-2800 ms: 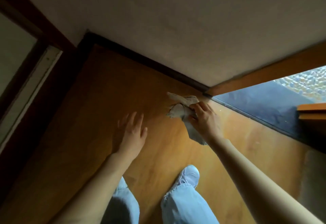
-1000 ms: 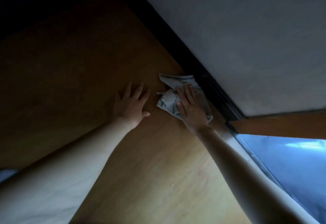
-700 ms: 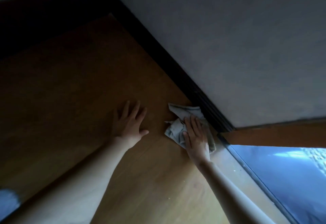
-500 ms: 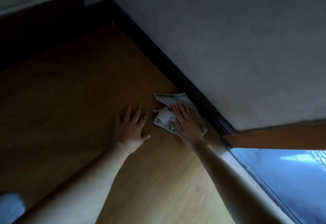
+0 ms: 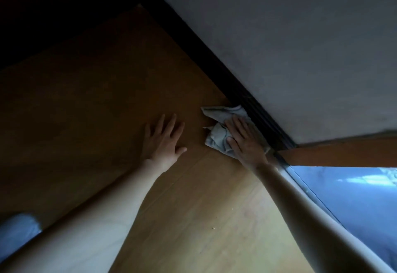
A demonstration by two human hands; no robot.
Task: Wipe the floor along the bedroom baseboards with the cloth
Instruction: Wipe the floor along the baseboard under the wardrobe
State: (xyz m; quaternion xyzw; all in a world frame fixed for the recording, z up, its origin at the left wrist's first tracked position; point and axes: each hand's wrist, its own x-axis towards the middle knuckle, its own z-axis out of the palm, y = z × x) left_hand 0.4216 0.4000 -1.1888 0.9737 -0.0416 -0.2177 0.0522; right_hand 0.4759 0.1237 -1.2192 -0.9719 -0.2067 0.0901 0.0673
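right hand (image 5: 242,141) is pressing flat, fingers straight and spread, on the crumpled grey cloth (image 5: 217,137), which is lying on the wood floor (image 5: 107,92) with its far edge touching the dark baseboard (image 5: 242,98). left hand (image 5: 163,139) is lying open, palm down on the floor just beside the cloth, bracing, holding nothing. compared with half a second ago the cloth and hand are sitting slightly further along the baseboard toward the dark corner, so the wipe is progressing; judging by the long unwiped stretch ahead, task is early.
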